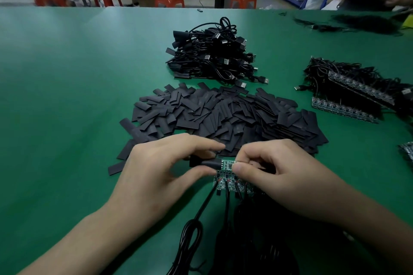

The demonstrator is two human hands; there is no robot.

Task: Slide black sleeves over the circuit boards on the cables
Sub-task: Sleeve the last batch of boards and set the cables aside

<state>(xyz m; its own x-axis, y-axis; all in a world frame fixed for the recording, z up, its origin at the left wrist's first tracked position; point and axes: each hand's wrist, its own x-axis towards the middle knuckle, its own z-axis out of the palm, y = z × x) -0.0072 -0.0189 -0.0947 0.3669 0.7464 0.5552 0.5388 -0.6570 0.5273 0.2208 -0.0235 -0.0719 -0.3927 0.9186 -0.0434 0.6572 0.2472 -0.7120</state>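
Black sleeve (pixel 201 161), pinched in the left hand (pixel 156 174), lies lengthwise toward the right hand (pixel 281 172), its mouth meeting the left end of the circuit board (pixel 226 163) which that hand pinches between them.

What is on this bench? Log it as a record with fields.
Left hand: pinches a flat black tubular sleeve
Right hand: pinches a small green circuit board
Progress: sleeve meets board's left end; board mostly bare
Stock: heap of loose black sleeves beyond the hands
Far pile: black USB cables, sleeves fitted
Right side: bundles of black cables with bare boards
Surface: green table mat
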